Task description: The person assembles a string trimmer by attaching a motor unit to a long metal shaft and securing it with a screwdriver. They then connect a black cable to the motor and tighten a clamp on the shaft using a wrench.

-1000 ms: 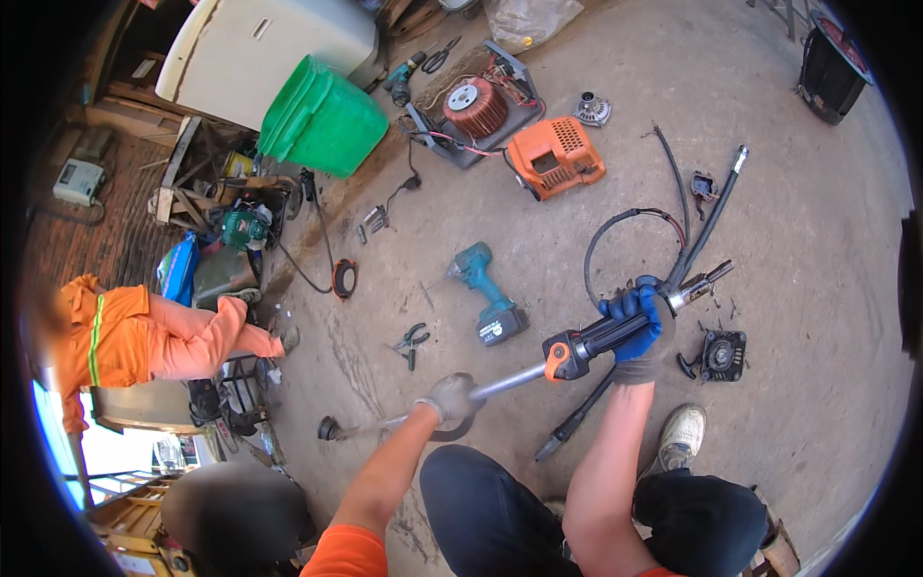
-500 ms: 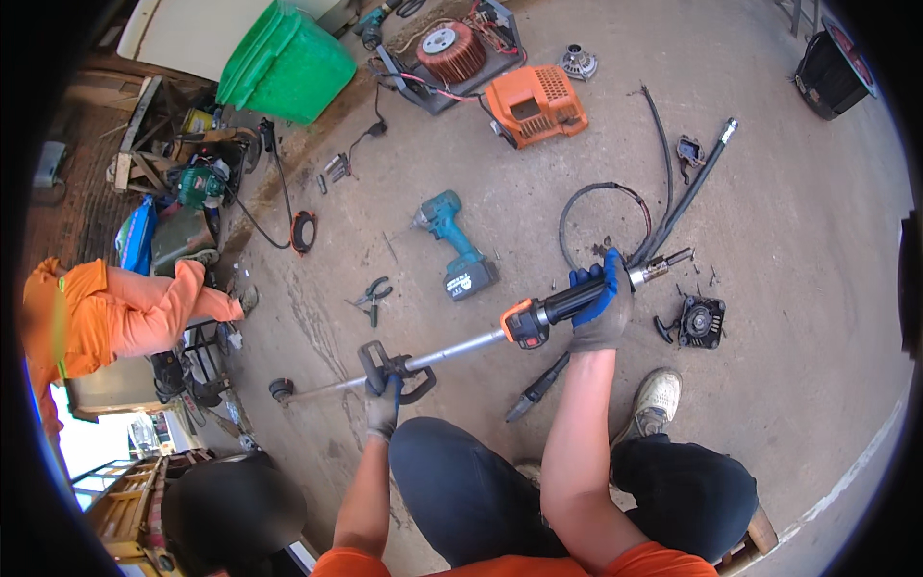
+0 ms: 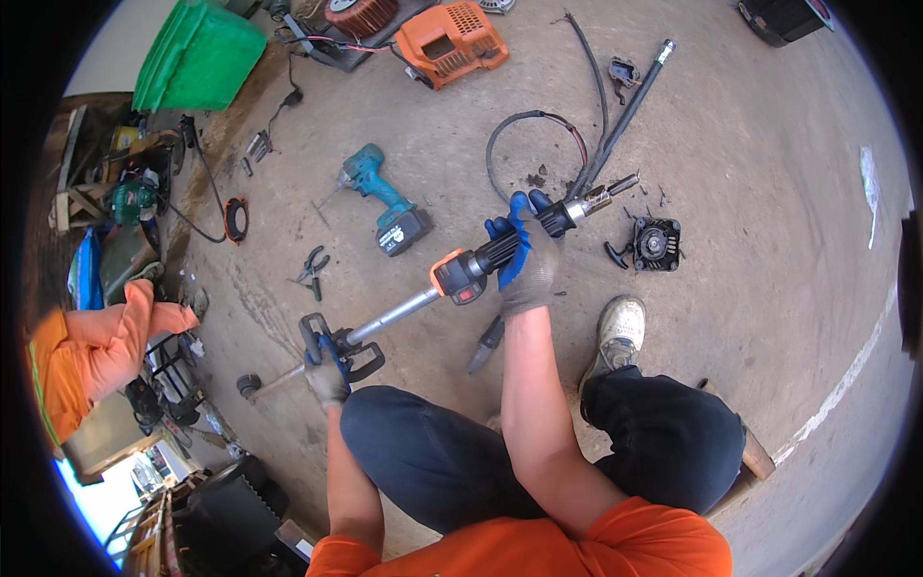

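A long brush cutter shaft point(image 3: 394, 316) lies slantwise across my lap area, its silver tube running from lower left to upper right. My right hand point(image 3: 528, 260), in a grey and blue glove, is closed round the ribbed black grip beyond the orange-edged trigger housing. A bare metal fitting point(image 3: 598, 199) sticks out past that hand. My left hand point(image 3: 329, 377), gloved alike, is closed round the shaft at the black loop handle point(image 3: 366, 362); its fingertips are partly hidden. The small dark head point(image 3: 249, 386) is at the shaft's far left end.
On the concrete floor lie a teal cordless impact driver point(image 3: 383, 200), pliers point(image 3: 312, 270), a black hose point(image 3: 630, 104), a recoil starter point(image 3: 657, 244) and an orange engine cover point(image 3: 450, 43). A green bucket point(image 3: 200, 56) stands upper left. Another person point(image 3: 101, 356) in orange is at left.
My view has shifted, so floor things sit further left and higher. Both hands keep their hold on the brush cutter shaft. The other person is nearer the left rim.
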{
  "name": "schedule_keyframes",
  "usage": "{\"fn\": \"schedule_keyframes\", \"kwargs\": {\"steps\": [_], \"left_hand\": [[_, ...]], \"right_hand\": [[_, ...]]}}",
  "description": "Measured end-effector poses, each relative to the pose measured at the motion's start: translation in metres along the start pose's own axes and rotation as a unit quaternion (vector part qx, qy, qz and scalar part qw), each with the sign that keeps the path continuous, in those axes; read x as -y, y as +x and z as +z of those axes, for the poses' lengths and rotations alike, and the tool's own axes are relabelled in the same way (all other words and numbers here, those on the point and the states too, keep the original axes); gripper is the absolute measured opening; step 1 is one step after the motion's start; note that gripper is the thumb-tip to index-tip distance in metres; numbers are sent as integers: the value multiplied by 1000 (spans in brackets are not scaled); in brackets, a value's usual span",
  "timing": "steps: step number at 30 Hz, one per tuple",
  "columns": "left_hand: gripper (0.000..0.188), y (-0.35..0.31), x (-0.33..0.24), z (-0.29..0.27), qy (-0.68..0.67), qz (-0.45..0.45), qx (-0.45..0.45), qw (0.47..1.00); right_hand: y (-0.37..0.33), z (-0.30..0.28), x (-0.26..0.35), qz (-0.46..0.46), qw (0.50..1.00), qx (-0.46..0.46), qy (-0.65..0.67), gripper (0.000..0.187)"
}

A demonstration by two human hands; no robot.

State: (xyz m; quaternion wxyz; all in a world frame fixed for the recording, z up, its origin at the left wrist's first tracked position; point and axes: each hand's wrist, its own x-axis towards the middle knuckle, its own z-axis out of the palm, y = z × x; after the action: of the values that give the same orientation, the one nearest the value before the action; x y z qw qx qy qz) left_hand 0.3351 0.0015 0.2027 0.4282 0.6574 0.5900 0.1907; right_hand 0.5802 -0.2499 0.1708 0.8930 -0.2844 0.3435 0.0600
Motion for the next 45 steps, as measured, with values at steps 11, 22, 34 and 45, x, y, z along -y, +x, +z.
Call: {"fn": "schedule_keyframes", "kwargs": {"steps": [11, 22, 34, 45], "left_hand": [[24, 45, -33, -40, 126, -94, 97, 983], [22, 52, -56, -44, 124, -82, 104, 983], [22, -1, 8, 11, -20, 17, 6, 1000], [29, 13, -6, -18, 74, -32, 100, 992]], "right_hand": [[-5, -3, 3, 49, 963, 238, 116, 35], [-2, 13, -12, 49, 934, 312, 166, 26], [34, 10, -16, -27, 998, -59, -3, 17], [-7, -8, -11, 17, 998, 66, 15, 27]]}}
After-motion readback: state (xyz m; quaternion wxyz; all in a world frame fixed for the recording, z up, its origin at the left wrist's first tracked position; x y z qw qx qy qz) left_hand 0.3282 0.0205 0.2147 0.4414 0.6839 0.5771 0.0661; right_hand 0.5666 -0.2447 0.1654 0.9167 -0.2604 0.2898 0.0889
